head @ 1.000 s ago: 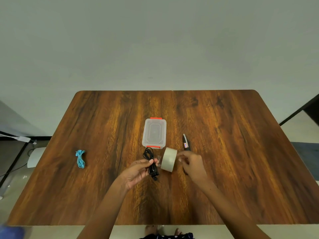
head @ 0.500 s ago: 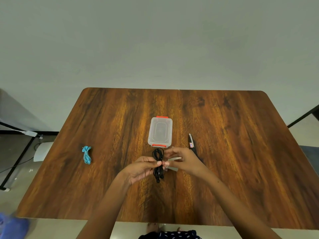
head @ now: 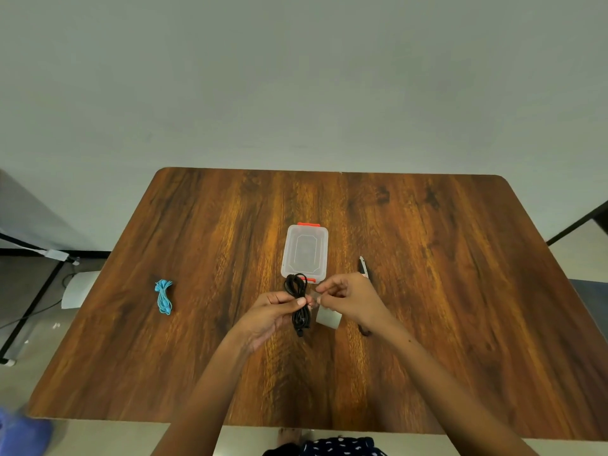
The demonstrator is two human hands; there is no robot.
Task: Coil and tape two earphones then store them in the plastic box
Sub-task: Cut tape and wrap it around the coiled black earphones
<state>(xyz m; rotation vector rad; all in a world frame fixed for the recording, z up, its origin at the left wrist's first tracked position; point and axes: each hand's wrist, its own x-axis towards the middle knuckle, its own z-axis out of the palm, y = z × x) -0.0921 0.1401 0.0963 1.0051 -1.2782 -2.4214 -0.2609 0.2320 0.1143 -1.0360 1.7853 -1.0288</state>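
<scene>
Black cord sits bundled in the head view, the only view here: the black earphone [head: 298, 302] is coiled into a long hank, pinched at its waist by the left hand [head: 268, 315], thumb on top and fingers curled beneath, just in front of the plastic box [head: 305, 251]. A second ago the right hand [head: 350, 299] was at the tape roll [head: 327, 317], working at its free end; now it has come across to the coil, and its thumb and forefinger nip a short clear piece of tape [head: 314, 296] right beside the left thumb, touching or nearly touching the cord. The roll lies on the wooden table [head: 460, 291] under the right hand, just in front of the box and partly hidden. My reading is that the taping of the first earphone has begun, and the strip must next wrap round the waist while the left hand keeps the loops from springing. A cutter [head: 363, 267] lies just right of the box, its lower end hidden by the right wrist. Well to the left of the box the blue earphone [head: 163, 296] lies bunched and not in hand; whether it is taped I cannot tell. The box lid is on, so storing is not yet begun.
</scene>
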